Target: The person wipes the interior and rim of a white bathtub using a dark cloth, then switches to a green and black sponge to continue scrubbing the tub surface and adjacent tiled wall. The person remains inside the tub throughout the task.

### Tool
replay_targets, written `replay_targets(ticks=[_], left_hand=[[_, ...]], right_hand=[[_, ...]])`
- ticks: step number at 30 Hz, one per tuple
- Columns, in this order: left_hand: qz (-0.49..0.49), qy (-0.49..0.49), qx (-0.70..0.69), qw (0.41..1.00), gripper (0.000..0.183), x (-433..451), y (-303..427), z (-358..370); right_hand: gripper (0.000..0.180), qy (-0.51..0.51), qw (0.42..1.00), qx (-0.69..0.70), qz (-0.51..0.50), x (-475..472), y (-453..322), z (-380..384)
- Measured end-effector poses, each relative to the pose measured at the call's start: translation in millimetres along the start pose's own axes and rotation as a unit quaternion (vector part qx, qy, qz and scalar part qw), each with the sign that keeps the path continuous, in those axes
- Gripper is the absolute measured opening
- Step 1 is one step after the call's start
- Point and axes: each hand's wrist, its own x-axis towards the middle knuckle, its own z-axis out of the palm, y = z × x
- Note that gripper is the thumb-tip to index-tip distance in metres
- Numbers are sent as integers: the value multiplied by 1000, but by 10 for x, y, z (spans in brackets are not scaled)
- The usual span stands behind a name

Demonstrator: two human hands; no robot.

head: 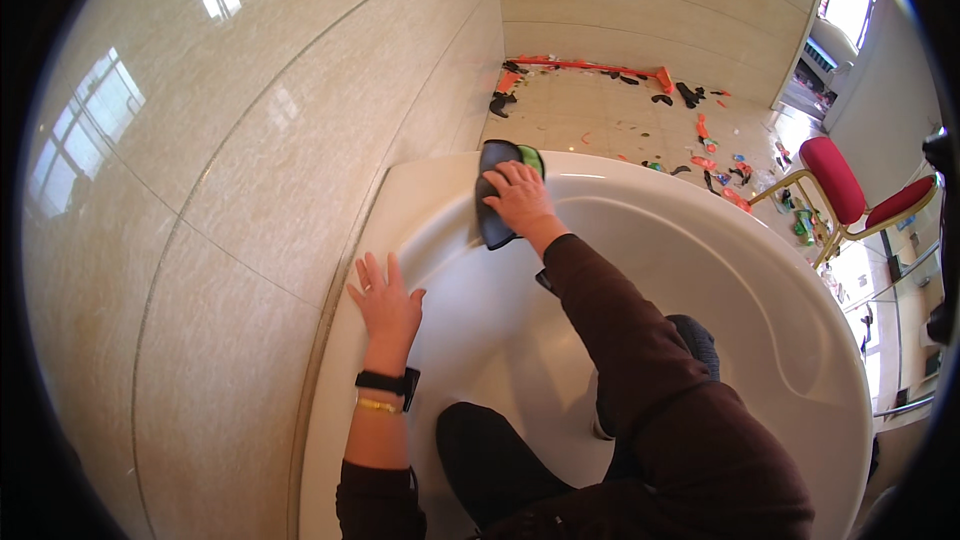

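Note:
My right hand [519, 195] presses a dark grey cloth [496, 221] with a black edge and a green part onto the far rim of a white bathtub [675, 255]. Its fingers are spread over the cloth, near where the tub meets the wall. My left hand [388, 300] rests with fingers apart on the tub's left ledge beside the tiled wall, holding nothing. A black watch and a gold-coloured bracelet are on the left wrist. My legs are inside the tub, below both hands.
A glossy beige tiled wall [247, 187] rises along the left. Beyond the tub, a red long-handled tool [592, 66] lies by the far wall among scattered orange, black and green scraps. A red chair with a gold-coloured frame [834, 180] stands at the right.

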Motion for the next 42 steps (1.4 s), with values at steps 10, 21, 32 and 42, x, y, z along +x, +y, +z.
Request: replay_targets(ticks=[10, 21, 32, 42], left_hand=[[-12, 91, 148, 985, 105, 169, 97, 550], [3, 218, 117, 969, 91, 192, 74, 725], [7, 237, 78, 968, 85, 202, 53, 706], [11, 250, 82, 965, 85, 196, 26, 700]], right_hand=[[63, -17, 993, -74, 86, -132, 417, -185], [44, -159, 964, 14, -214, 450, -1302, 385], [58, -244, 970, -11, 11, 795, -945, 243], [50, -66, 986, -48, 146, 529, -236, 129]])
